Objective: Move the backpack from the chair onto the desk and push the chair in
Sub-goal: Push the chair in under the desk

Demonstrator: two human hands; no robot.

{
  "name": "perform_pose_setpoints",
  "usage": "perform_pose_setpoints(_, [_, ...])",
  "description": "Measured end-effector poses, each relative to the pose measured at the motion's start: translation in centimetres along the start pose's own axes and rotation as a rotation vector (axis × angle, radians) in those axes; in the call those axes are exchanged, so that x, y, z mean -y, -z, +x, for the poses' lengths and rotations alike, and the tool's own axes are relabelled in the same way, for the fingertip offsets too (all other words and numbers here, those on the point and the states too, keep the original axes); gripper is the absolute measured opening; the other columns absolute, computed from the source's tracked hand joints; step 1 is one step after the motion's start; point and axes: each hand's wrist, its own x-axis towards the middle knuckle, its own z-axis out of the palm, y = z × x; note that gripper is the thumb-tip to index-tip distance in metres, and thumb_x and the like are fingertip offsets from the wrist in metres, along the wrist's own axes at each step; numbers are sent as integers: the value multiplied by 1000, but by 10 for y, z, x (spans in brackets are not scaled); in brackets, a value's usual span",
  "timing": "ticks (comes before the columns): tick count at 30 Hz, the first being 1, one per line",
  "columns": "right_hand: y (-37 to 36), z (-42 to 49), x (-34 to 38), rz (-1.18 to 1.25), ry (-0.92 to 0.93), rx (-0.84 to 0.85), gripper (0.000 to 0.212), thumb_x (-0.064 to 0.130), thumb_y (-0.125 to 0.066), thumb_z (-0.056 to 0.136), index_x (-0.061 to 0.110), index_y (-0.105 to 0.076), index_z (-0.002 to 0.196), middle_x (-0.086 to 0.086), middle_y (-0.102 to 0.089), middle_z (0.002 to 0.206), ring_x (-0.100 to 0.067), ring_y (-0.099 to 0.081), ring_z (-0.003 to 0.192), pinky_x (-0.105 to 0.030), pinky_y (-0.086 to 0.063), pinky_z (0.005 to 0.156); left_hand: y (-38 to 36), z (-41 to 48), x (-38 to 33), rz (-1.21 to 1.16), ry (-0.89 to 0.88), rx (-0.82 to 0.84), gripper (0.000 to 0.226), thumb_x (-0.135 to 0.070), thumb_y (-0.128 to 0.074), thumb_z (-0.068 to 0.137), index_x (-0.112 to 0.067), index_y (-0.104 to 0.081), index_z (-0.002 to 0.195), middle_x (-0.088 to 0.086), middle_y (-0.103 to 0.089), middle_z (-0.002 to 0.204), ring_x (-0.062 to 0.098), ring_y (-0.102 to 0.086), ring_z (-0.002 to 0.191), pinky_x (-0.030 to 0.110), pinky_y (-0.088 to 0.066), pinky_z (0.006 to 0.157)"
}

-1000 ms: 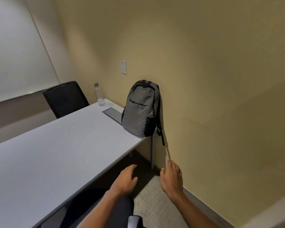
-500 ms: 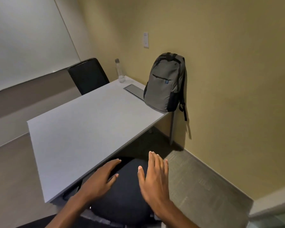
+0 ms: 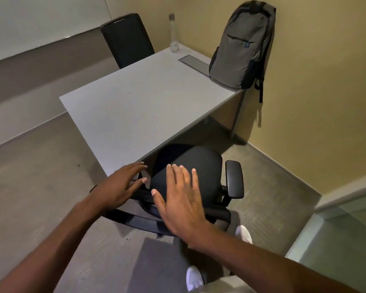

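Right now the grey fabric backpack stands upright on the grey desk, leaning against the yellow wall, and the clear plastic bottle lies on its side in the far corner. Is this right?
Not quite. The head view shows the clear plastic bottle standing upright, not lying on its side. The grey fabric backpack does stand on the grey desk against the yellow wall.

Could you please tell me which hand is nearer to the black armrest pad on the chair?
Right. The right hand hovers over the seat beside the black armrest pad; the left hand is farther, near the desk corner.

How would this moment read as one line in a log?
backpack: upright on desk, by wall | chair: seat partly under desk | left hand, right hand: open, empty, above chair | step: push chair in
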Motion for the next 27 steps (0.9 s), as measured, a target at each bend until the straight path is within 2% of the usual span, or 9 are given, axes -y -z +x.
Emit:
perform_pose_setpoints(3, [-15, -16, 15, -49, 10, 72, 79, 60, -29, 104, 8, -23, 163, -15, -33, 168, -33, -25, 158, -59, -12, 130, -5, -24, 10, -5, -24, 37, 108, -94, -9, 80, -26, -52, 152, -1, -51, 163, 17, -48, 148, 27, -35, 116])
perform_pose_setpoints(5, [-22, -22, 22, -70, 8, 142, 79, 60, -28, 106, 8, -19, 165, -16, -28, 170, -33, -21, 159, -58, -10, 130, -7, -36, 15, 12, -35, 47, 115, -96, -3, 77, -24, -58, 147, -1, -57, 157, 16, -52, 144, 26, -36, 113])
perform_pose_setpoints(9, [-39, -30, 24, -124, -46, 265, 81, 63, -24, 107, 11, -11, 167, -15, -22, 173, -34, -19, 160, -59, -9, 130, -21, -52, 38, 74, -14, 27, 89, -83, -13, 93, -30, -62, 145, -4, -60, 154, 13, -51, 145, 36, -39, 121])
perform_pose_setpoints(12, [-52, -36, 19, -179, -81, 307, 83, 67, -16, 105, 11, -13, 166, -16, -28, 170, -35, -25, 157, -60, -13, 129, -34, -58, 54, 136, -27, -28, 80, -74, -15, 98, -30, -57, 149, -4, -60, 154, 15, -50, 146, 39, -34, 126])
perform_pose_setpoints(16, [-57, -37, 15, -218, -83, 260, 87, 70, -9, 102, 10, -25, 163, -17, -44, 158, -36, -39, 146, -60, -25, 124, -44, -50, 56, 268, -74, -97, 68, -58, -19, 103, -26, -60, 147, -3, -67, 148, 17, -58, 138, 39, -38, 121])
perform_pose_setpoints(20, [-57, -31, 7, -241, -110, 218, 89, 70, -8, 101, 8, -36, 158, -16, -53, 148, -36, -48, 137, -60, -32, 119, -40, -36, 54, 310, -125, -81, 60, -55, -29, 103, -27, -62, 145, -3, -70, 144, 17, -63, 133, 41, -43, 115])
perform_pose_setpoints(27, [-46, -20, -12, -243, -101, 246, 89, 71, -7, 101, 10, -34, 159, -12, -51, 152, -31, -45, 142, -56, -30, 122, -44, -19, 43, 318, -123, -109, 56, -55, -34, 103, -28, -64, 141, -4, -73, 137, 16, -67, 127, 41, -47, 111])
